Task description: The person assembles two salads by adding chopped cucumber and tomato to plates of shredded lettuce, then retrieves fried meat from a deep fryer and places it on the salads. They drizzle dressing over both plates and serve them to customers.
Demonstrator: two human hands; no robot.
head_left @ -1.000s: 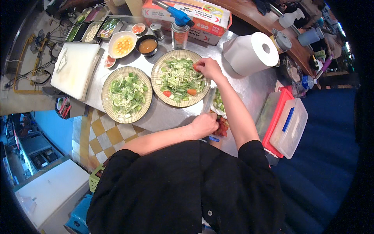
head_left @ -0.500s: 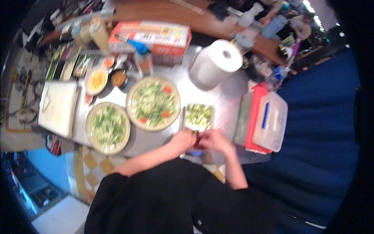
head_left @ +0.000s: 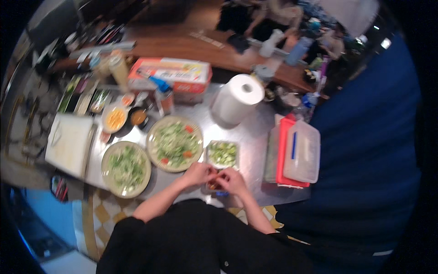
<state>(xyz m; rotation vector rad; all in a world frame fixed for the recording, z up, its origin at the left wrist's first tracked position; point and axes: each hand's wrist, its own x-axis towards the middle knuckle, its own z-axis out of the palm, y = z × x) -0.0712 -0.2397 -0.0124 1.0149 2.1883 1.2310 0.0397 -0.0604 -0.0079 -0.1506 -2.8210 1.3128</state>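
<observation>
My left hand (head_left: 199,174) and my right hand (head_left: 232,181) meet at the near edge of the steel table, fingers bent together. A reddish bit shows at their fingertips, too small to name. Just below them sits a small container (head_left: 212,186) with reddish pieces, mostly covered by the hands. Right beyond my fingers stands a clear tub of chopped green vegetable (head_left: 222,153). To the left are two plates of salad: the farther one (head_left: 175,143) has shredded greens with orange-red pieces on top, and the nearer one (head_left: 126,169) has greens only.
A paper towel roll (head_left: 237,101) stands behind the tub. At right is a red-rimmed plastic box (head_left: 286,150) with a clear lid (head_left: 305,151). A white cutting board (head_left: 68,142), a bowl of shredded yellow food (head_left: 115,118), a cup of brown sauce (head_left: 138,117) and a carton (head_left: 175,75) lie left and behind.
The view has tilted upward, so the table appears lower. My hands have come closer together over the container of reddish pieces, the fingertips now meeting.
</observation>
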